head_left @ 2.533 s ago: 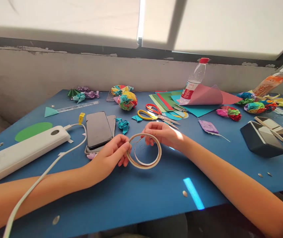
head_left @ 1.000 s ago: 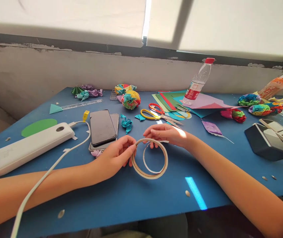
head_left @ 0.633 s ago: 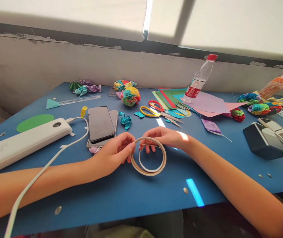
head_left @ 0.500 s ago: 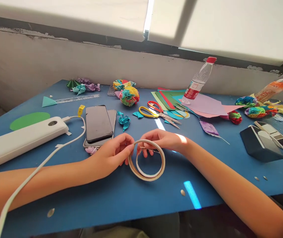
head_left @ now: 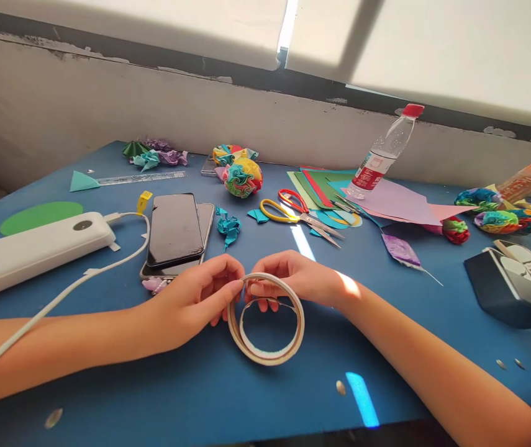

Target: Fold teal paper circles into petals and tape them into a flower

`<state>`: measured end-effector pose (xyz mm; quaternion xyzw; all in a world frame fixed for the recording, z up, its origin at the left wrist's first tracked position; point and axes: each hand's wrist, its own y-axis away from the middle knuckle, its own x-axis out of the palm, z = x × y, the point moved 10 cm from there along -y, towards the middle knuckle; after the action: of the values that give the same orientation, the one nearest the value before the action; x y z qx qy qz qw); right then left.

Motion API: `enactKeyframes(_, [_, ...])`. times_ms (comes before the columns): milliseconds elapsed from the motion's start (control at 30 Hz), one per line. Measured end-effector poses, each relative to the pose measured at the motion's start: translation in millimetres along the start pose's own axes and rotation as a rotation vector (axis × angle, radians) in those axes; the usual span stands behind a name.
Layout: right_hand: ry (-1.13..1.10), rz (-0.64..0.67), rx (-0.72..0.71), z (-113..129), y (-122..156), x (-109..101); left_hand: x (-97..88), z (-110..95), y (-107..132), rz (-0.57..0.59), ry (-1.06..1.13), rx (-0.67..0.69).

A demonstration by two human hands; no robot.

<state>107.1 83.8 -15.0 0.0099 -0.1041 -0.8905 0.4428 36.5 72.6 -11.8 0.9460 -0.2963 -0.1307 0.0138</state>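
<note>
A thin roll of tape (head_left: 269, 359) stands tilted above the blue table, its open centre facing me. My left hand (head_left: 195, 301) pinches its upper left rim between thumb and fingers. Behind the top of the roll, my right hand (head_left: 305, 279) has its fingers curled inward at the rim; the roll partly hides those fingertips. Beyond the hands lie scissors (head_left: 308, 219) with one yellow and one red handle, blades apart. A twisted teal paper piece (head_left: 228, 228) rests past my left hand, and a black phone (head_left: 175, 230) lies on another device beside it.
A white power bank (head_left: 36, 254) and its cable (head_left: 67, 292) are at left, the cable crossing my forearm. Coloured paper sheets (head_left: 395, 198) lie under a bottle (head_left: 379, 162). Paper balls (head_left: 243, 177) sit at the back. A dark box (head_left: 507, 288) stands at right.
The roll sits lower and slightly further left in the picture, with both hands still at it. The whole view has shifted a little.
</note>
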Motion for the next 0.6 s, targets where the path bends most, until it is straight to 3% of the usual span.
enactKeyframes(300, [-0.056,-0.070,0.005,-3.0,-0.1,-0.3,3.5,-6.6,-1.7,0.021,0.028,-0.027])
enactKeyframes(600, [0.136,-0.193,0.023,-9.2,-1.4,-6.5,-0.7,1.3,-1.4,-0.018,-0.040,-0.109])
